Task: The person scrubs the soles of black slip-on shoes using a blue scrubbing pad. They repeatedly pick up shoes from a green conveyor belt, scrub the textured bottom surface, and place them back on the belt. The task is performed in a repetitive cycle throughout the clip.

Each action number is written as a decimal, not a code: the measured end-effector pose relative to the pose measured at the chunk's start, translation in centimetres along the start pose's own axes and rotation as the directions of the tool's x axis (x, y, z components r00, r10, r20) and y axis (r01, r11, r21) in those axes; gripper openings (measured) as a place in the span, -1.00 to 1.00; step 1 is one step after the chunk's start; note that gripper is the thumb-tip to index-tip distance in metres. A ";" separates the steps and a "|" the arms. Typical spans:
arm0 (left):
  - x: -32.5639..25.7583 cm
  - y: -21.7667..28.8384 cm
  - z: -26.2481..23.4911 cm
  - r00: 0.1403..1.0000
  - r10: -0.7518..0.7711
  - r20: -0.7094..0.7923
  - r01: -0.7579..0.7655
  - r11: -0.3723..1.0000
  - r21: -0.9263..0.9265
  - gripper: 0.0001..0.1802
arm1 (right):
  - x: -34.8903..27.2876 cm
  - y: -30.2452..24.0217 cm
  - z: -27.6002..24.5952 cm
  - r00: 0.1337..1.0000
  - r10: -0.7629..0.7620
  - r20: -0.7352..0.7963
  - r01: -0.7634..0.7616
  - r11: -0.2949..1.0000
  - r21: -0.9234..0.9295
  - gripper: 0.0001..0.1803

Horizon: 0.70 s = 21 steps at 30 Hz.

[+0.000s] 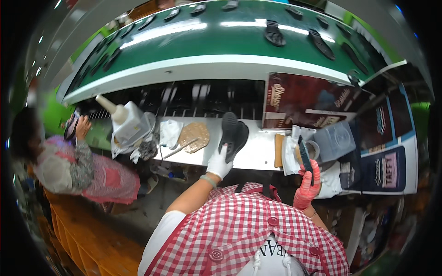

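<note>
A pair of overlapping black shoe soles (229, 125) stands out against the white work shelf (258, 154) in front of me. My left hand (220, 164), in a white glove, grips their near end, with the thumb laid over the top. My right hand (306, 186) wears a reddish-pink glove and is raised at the right. Its fingers are closed round a slim dark tool (305, 155) held upright; its exact kind is unclear. Just beyond that tool are a white wrapped bundle (290, 156) and a small round cup (312, 149).
A green conveyor belt (198, 43) carrying several soles runs across the back. Left on the shelf are a white squeeze bottle (131, 124), a white cloth (171, 133) and a brown glue-coated patch (197, 136). A clear plastic box (336, 140) and printed cardboard (304, 99) stand right. Another person (87, 168) works at left.
</note>
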<state>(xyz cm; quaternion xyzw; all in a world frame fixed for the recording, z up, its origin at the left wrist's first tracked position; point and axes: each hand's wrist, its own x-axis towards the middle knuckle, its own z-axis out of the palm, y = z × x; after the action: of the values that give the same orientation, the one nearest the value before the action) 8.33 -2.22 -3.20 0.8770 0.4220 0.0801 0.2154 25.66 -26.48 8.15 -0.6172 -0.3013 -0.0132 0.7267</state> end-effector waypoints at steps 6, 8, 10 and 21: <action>3.2 1.7 -1.7 0.993 -0.046 -0.109 0.021 0.975 -0.219 -0.19 | 0.8 -0.2 -2.6 0.987 0.126 -0.101 -0.124 0.992 0.024 -0.67; 5.4 1.8 -1.9 0.984 -0.166 0.061 0.176 0.933 -0.313 -0.12 | 1.1 -0.2 -2.9 0.977 0.183 -0.105 -0.177 0.982 0.066 -0.68; 7.3 1.5 -1.1 0.967 -0.236 0.095 0.254 0.888 -0.383 -0.04 | 2.0 -0.5 -2.9 0.951 0.272 -0.150 -0.259 0.961 0.099 -0.71; 8.4 0.4 -1.5 0.950 -0.059 0.308 0.121 0.975 -0.187 -0.05 | 5.5 0.9 -6.2 0.852 0.450 -0.268 -0.457 0.888 0.041 -0.74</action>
<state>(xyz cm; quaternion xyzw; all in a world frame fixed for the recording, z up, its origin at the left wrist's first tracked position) 13.45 4.53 -2.06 0.8320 0.4136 -0.0213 0.3692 33.17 -29.96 9.52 -0.6720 -0.0451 0.0708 0.7358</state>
